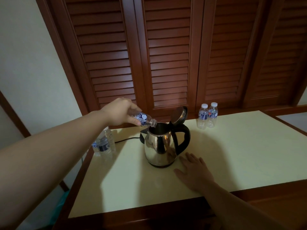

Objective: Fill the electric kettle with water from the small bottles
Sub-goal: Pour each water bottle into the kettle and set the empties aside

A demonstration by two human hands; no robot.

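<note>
- My left hand (pixel 120 112) is curled round a small clear plastic water bottle with a dark blue label (pixel 142 119), thumb under it and fingers over the top.
- That bottle is tipped neck-down to the right, its uncapped mouth right at the rim of the kettle's opening. I can't make out a stream of water.
- The shiny stainless-steel electric kettle with a black handle (pixel 159 145) stands upright mid-table, hinged lid (pixel 179 115) flipped up and back.
- My right hand (pixel 194 170) lies flat on the pale yellow table with a dark wood border (pixel 240 155), fingers straight and spread, holding nothing. Fingertips are just beside the kettle base, not touching it.
- Two capped small clear bottles (pixel 207 115) stand upright, side by side, at the far edge of the table, right of the kettle.
- More clear bottles with blue labels (pixel 104 145) stand at the left edge, partly hidden by my left forearm.
- A black power cord (pixel 126 139) runs left from the kettle.
- Brown louvred wooden doors (pixel 166 55) stand behind the table.
</note>
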